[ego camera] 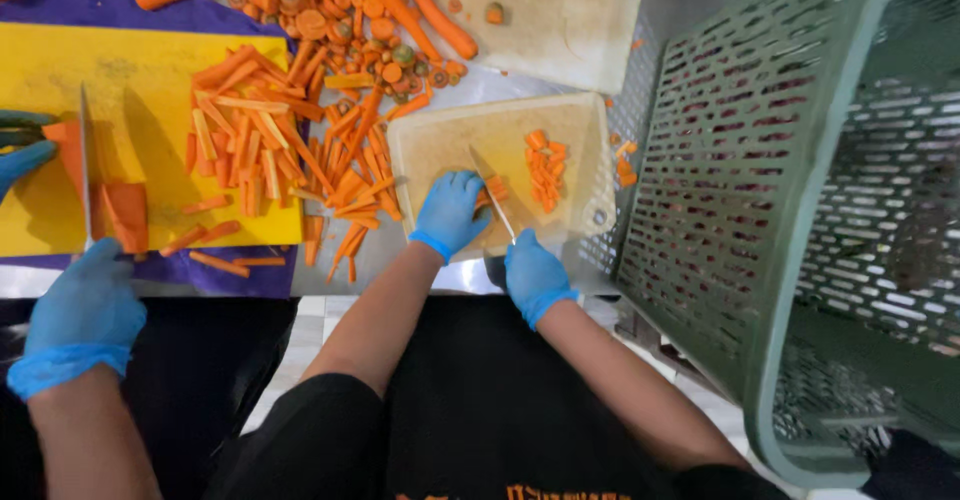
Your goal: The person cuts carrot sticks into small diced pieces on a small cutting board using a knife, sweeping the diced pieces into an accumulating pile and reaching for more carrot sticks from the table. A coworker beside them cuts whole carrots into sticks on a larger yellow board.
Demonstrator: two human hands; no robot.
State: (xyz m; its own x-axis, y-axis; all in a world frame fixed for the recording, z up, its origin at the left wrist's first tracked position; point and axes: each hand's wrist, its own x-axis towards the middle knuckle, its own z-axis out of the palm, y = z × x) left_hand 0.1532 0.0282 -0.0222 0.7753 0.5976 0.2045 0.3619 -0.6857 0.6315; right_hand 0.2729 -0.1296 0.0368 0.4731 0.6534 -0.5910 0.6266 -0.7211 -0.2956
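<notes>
Black apron cloth (480, 400) fills the view nearest us, and above it our two forearms reach up to the pale cutting board (420, 140) on the steel worktop (470, 278). We take that board as our landmark. At its near edge our right hand (536, 276), in a blue glove, has its fingers clenched around the handle of a knife (493, 195), whose blade slants up across the board's middle. Just left of the blade our left hand (450, 212), also gloved, has its fingers pressed down on a carrot piece (496, 190) that touches the blade. On the right half of the board lies a small heap of cut carrot bits (545, 170).

Left of the board, a spread of carrot sticks (270, 145) spills from a yellow cutting board (60, 70) onto the worktop. Beyond the board, carrot ends and rounds (340, 20) are piled. Right of the board stands a green perforated crate (740, 160), tilted. Far left of the board, a co-worker's gloved hand (85, 305) holds a large knife (86, 170) upright on the yellow cutting board.
</notes>
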